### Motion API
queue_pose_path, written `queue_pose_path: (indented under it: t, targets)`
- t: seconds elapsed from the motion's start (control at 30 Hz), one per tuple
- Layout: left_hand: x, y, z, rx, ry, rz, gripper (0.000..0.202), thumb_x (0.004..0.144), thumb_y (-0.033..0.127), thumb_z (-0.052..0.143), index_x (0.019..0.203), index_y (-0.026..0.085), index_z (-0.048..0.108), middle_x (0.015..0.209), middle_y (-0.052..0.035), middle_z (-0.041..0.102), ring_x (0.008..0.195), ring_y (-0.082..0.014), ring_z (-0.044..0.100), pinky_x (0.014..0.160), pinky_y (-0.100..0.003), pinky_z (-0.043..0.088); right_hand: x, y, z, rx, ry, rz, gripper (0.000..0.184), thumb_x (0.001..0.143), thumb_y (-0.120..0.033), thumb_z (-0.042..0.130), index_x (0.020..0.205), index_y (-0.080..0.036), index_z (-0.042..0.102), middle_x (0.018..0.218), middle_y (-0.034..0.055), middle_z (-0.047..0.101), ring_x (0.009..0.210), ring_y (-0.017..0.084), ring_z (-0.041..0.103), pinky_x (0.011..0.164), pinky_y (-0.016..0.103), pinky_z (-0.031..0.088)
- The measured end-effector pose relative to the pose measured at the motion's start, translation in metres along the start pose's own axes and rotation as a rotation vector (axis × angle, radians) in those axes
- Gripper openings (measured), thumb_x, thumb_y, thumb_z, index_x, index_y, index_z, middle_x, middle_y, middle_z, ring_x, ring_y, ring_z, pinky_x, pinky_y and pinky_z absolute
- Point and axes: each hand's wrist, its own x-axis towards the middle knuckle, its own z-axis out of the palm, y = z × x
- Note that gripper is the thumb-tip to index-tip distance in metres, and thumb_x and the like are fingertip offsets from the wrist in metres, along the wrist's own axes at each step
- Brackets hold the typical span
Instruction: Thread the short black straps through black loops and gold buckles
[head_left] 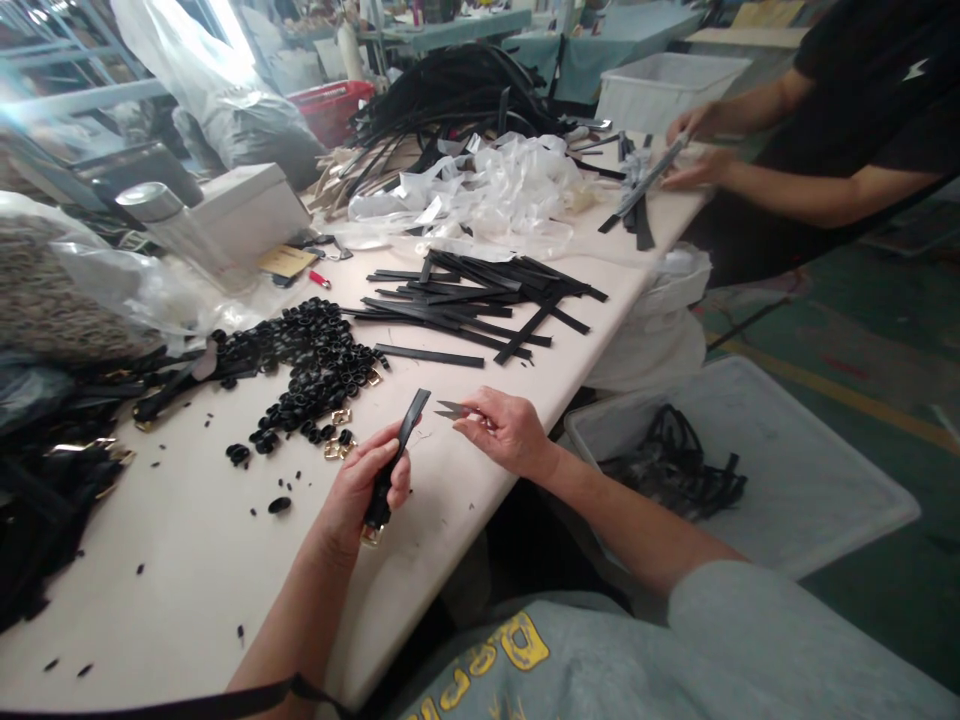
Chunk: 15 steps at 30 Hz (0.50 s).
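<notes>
My left hand (367,490) is closed around a black strap (415,408) whose free end points up and away from me. A gold buckle (372,534) hangs at the strap's lower end, below my fingers. In my right hand (514,432) is a small pair of scissors (451,408), with the blades a little apart and pointing at the strap without touching it. Thin loose threads show beside the strap. Ahead of my hands lies a heap of flat black strips (465,300). Left of it is a pile of small black loops (307,360), with several gold buckles (340,448) at its near edge.
A white bin (817,450) with black straps in it stands on the floor at right. Crumpled clear plastic (510,190) lies across the table (195,570). At upper right, a co-worker's hands (701,150) hold strips. A bottle (172,230) stands at left.
</notes>
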Motion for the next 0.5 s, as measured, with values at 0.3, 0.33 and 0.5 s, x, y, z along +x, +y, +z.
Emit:
queue_pose_path:
  t: [0.3,0.33,0.5]
  targets:
    - [-0.005,0.000,-0.001,0.049,-0.115,-0.079,0.047,0.083,0.028,0.061,0.126,0.010,0.056,0.048,0.0045,0.048,0.034,-0.0064,0.039,0.036,-0.017,0.028,0.018,0.005,0.000,0.195,-0.069,-0.185,0.026,0.087,-0.028,0.062,0.111,-0.019,0.058,0.117,0.0096,0.065,0.104,0.015,0.064,0.084,0.026,0.055]
    - [-0.004,0.000,-0.001,0.053,-0.121,-0.081,0.047,0.083,0.028,0.060,0.126,0.010,0.056,0.048,0.0045,0.048,0.034,-0.0063,0.039,0.036,-0.017,0.028,0.020,0.007,0.001,0.171,-0.074,-0.211,0.027,0.087,-0.027,0.062,0.112,-0.019,0.057,0.114,0.0094,0.066,0.105,0.016,0.064,0.087,0.028,0.055]
    - [-0.004,-0.001,-0.002,0.057,-0.163,-0.102,0.047,0.085,0.029,0.059,0.126,0.009,0.056,0.047,0.0052,0.046,0.033,-0.0057,0.036,0.036,-0.018,0.027,0.023,0.010,0.006,0.100,-0.067,-0.222,0.023,0.087,-0.020,0.057,0.110,-0.018,0.057,0.102,0.0070,0.070,0.093,0.015,0.066,0.079,0.025,0.054]
